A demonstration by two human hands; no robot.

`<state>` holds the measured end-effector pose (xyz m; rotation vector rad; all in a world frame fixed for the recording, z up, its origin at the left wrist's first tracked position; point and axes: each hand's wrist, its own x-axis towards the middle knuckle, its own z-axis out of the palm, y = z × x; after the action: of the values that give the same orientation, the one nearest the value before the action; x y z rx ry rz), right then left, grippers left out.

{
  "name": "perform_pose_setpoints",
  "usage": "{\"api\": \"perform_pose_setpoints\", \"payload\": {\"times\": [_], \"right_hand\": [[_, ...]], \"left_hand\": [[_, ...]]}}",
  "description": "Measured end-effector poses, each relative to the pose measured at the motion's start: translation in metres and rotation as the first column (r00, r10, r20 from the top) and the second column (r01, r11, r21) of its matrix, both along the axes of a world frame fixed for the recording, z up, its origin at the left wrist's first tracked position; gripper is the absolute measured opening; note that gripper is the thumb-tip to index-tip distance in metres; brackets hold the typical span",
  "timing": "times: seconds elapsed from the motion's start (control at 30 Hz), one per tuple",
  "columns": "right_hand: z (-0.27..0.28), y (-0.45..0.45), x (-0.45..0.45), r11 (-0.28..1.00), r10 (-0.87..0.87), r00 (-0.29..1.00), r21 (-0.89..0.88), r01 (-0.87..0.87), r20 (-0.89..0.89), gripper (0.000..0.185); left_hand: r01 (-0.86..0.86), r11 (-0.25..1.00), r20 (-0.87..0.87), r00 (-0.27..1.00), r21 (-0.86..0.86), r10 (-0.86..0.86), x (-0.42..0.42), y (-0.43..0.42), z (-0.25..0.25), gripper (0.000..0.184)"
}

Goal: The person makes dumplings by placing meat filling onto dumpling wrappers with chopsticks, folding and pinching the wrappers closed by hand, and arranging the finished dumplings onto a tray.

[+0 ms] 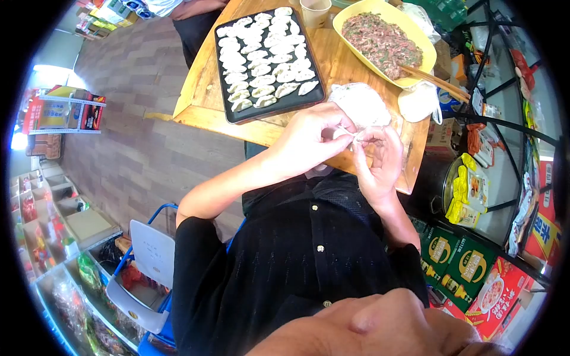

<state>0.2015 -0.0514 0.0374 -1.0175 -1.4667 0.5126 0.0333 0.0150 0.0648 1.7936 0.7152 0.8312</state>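
My left hand [309, 136] and my right hand [382, 160] meet over the table's near edge. Their fingertips pinch a small white dumpling [343, 132] from both sides, and the fingers hide most of it. Just beyond my hands lies a white, plastic-wrapped bundle [361, 104]. A black tray [270, 111] with rows of folded dumplings [261, 71] sits to the left. Farther right, a yellow bowl [424, 44] holds minced filling [380, 44], with chopsticks [436, 83] resting in it.
A paper cup [315, 13] stands behind the tray on the wooden table [205, 89]. Another white bag [417, 102] lies by the right edge. Black metal shelving [504, 124] with packages is on the right. A chair [151, 252] stands behind at left. Another person's arm [196, 8] shows at top.
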Motion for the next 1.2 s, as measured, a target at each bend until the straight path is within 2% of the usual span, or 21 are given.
{"api": "perform_pose_setpoints", "payload": {"times": [0.07,0.17,0.3,0.4,0.5,0.57,0.6,0.7,0.77,0.83,0.9,0.93,0.97,1.03,1.13,1.2], "right_hand": [[0.008,0.000,0.002,0.997,0.005,0.989,-0.074,0.006,0.150,0.034],[0.008,0.000,-0.001,0.996,-0.015,0.993,-0.088,0.026,0.120,0.028],[0.014,0.000,-0.003,0.996,-0.034,0.992,-0.075,0.043,0.124,0.029],[0.007,-0.001,0.000,1.000,-0.007,0.993,-0.018,0.009,0.117,0.034],[0.002,0.000,-0.003,1.000,0.025,0.999,-0.016,-0.024,0.029,0.042],[0.001,-0.003,-0.006,1.000,0.007,0.988,-0.024,-0.011,-0.152,0.044],[0.000,-0.004,-0.006,1.000,0.012,0.988,-0.015,-0.015,-0.153,0.044],[0.001,-0.005,-0.001,0.997,0.077,0.990,0.000,-0.078,-0.116,0.050],[0.004,-0.007,0.002,0.987,0.161,0.982,0.011,-0.162,0.097,0.054],[0.002,-0.005,0.004,0.987,0.153,0.982,0.033,-0.158,0.115,0.053],[0.000,-0.007,0.002,0.988,0.142,0.981,0.049,-0.150,0.134,0.052],[0.001,-0.008,-0.002,0.995,0.093,0.995,0.037,-0.094,0.043,0.050],[0.001,-0.009,-0.004,0.999,0.039,0.998,0.020,-0.038,-0.048,0.047],[0.001,-0.007,-0.002,0.999,0.054,0.999,0.008,-0.054,0.000,0.053],[0.000,-0.008,-0.002,0.999,0.045,0.998,0.008,-0.045,-0.039,0.055],[0.001,-0.007,0.004,0.998,0.031,0.995,-0.057,-0.026,0.093,0.056]], "left_hand": [[0.033,0.998,0.022,0.999,-0.052,-0.032,-0.001,0.001,0.003,0.011],[0.042,0.999,-0.033,0.999,-0.025,-0.043,-0.004,0.002,0.004,0.013],[0.066,0.996,-0.024,0.997,-0.059,-0.067,-0.005,0.001,0.009,0.014],[0.015,0.983,0.044,0.999,-0.184,-0.007,-0.002,-0.005,0.010,0.021],[0.010,0.976,0.070,0.998,-0.218,0.005,-0.007,-0.005,0.009,0.024],[-0.028,0.978,0.075,0.996,-0.205,0.045,-0.006,-0.006,0.008,0.020],[-0.037,0.986,0.089,0.995,-0.164,0.052,-0.005,-0.007,0.006,0.017],[-0.078,0.995,0.128,0.988,-0.060,0.086,-0.001,-0.009,0.000,0.011],[-0.086,0.995,0.062,0.995,0.050,0.083,-0.001,-0.012,0.001,0.012],[-0.085,0.994,0.065,0.995,0.073,0.080,0.001,-0.013,-0.002,0.011],[-0.069,0.975,0.046,0.997,0.210,0.061,0.001,-0.012,-0.002,0.011],[-0.064,0.969,0.048,0.997,0.237,0.054,0.001,-0.011,-0.003,0.011],[-0.061,0.971,0.046,0.998,0.232,0.052,0.001,-0.012,-0.002,0.011],[-0.032,0.994,0.042,0.999,0.100,0.028,0.001,-0.012,-0.001,0.011],[-0.010,0.995,0.011,1.000,0.104,0.009,-0.001,-0.011,-0.002,0.012],[-0.021,0.993,0.039,0.999,0.117,0.017,0.000,-0.012,-0.005,0.013]]}}
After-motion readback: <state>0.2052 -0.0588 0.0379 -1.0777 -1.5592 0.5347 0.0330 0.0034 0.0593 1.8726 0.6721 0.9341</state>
